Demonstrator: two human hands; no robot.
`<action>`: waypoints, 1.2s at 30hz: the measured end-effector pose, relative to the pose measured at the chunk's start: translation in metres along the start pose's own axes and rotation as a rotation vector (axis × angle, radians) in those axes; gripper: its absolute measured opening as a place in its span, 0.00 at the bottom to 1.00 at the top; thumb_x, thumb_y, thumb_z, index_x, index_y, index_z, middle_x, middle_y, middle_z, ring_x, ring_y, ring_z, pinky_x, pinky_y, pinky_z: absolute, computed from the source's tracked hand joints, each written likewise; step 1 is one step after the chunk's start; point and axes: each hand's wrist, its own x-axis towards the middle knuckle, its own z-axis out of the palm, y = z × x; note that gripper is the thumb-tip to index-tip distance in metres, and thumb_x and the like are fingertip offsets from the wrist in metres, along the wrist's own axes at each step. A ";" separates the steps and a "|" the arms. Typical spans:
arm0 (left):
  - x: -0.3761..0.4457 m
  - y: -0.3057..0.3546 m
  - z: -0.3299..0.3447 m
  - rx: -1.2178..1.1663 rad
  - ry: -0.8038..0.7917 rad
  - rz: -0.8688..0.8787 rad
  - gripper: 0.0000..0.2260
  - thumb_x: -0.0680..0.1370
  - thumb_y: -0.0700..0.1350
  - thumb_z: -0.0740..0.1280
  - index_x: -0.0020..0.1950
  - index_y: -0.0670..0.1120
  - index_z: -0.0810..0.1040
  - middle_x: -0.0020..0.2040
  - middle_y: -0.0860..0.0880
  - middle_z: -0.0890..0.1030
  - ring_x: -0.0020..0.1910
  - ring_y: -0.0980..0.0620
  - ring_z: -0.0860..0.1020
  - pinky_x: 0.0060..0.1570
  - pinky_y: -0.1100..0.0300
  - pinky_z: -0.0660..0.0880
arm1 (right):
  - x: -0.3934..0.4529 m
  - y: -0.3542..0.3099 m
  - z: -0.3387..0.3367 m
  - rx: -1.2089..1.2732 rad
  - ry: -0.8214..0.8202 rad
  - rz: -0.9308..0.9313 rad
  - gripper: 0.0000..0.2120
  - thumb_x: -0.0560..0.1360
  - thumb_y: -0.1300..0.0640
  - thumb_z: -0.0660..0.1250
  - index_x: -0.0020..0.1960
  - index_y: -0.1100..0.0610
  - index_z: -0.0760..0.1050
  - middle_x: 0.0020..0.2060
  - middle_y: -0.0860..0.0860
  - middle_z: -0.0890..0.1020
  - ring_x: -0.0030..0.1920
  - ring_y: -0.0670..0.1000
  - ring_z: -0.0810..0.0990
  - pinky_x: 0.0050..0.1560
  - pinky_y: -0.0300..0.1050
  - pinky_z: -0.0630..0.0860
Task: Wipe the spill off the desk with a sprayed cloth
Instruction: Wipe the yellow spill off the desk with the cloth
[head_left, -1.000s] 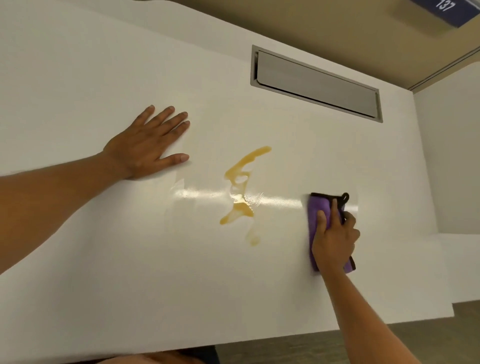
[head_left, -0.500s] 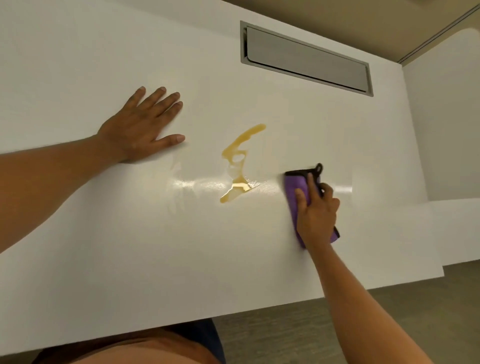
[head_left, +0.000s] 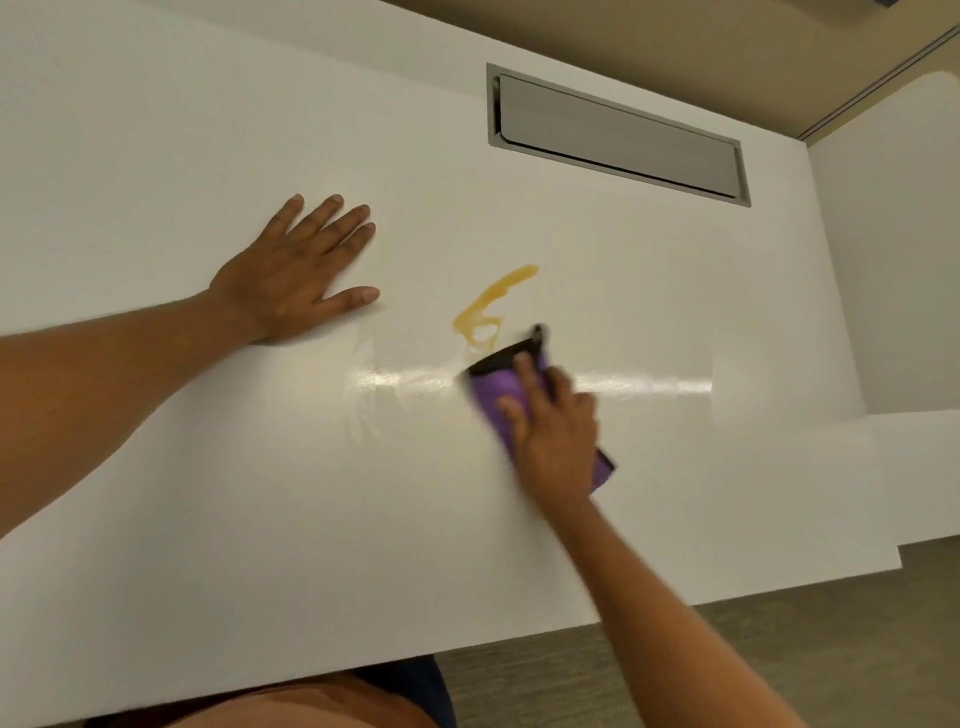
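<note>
One spill, one cloth, two hands

Cloth on desk, touching spill

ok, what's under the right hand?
The purple cloth, pressed flat on the white desk at the yellow spill's near end. Any spill beneath the cloth is hidden.

Desk plain white; spill amber-yellow; cloth purple, black edging; hatch grey metal.
</note>
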 end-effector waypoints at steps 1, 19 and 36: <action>0.000 0.000 -0.002 -0.001 -0.010 -0.003 0.39 0.84 0.70 0.40 0.87 0.46 0.51 0.88 0.48 0.53 0.88 0.44 0.50 0.85 0.40 0.48 | 0.016 0.025 -0.005 0.026 0.013 0.127 0.25 0.85 0.40 0.59 0.81 0.44 0.67 0.75 0.56 0.73 0.58 0.66 0.74 0.58 0.60 0.76; 0.001 -0.001 0.002 -0.005 0.008 -0.005 0.38 0.84 0.70 0.41 0.87 0.47 0.51 0.88 0.49 0.53 0.88 0.46 0.50 0.85 0.41 0.48 | 0.048 0.027 -0.015 0.037 0.009 0.217 0.26 0.86 0.40 0.58 0.83 0.44 0.64 0.76 0.56 0.70 0.60 0.66 0.72 0.61 0.61 0.75; 0.001 0.000 0.004 -0.001 0.024 -0.008 0.39 0.83 0.71 0.44 0.88 0.48 0.51 0.88 0.50 0.52 0.88 0.46 0.50 0.85 0.40 0.49 | 0.044 -0.058 0.002 -0.033 -0.034 0.015 0.27 0.86 0.37 0.53 0.83 0.43 0.64 0.76 0.53 0.72 0.54 0.61 0.74 0.52 0.57 0.76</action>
